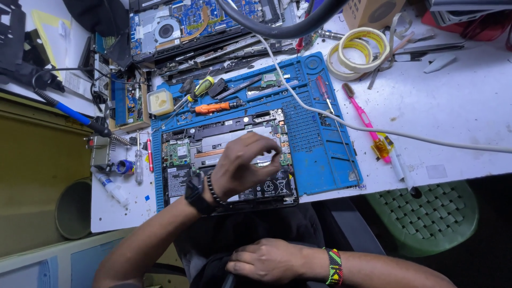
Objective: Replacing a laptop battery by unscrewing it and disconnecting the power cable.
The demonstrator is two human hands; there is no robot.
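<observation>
At the far left of the white desk (469,106) lie a blue-handled soldering iron (74,116), a small white tube (109,185) and a clear-handled screwdriver (138,165), just beside the left edge of a blue repair mat (320,144). On that mat lies an opened laptop (184,154), its base cover off, with a green circuit board at the upper left and a flat black battery along the near edge. The left hand (242,165), with a black watch and a bead bracelet at the wrist, hovers directly over the middle of the laptop and hides part of its board and battery; its fingers are curled inward with thumb and fingertips drawn close together, and whether anything small is pinched between them cannot be told. Above the laptop on the mat lie an orange-handled screwdriver (213,108) and a yellow-and-green one (201,86). The right hand (266,260), a multicoloured bead band at its wrist, rests low on the person's dark lap, well apart from the laptop, fingers loosely bent over the cloth and gripping nothing visible. Further right, a white cable (373,129) crosses the mat, a pink toothbrush (361,114) lies on the desk, and rolls of masking tape (357,50) sit behind it.
</observation>
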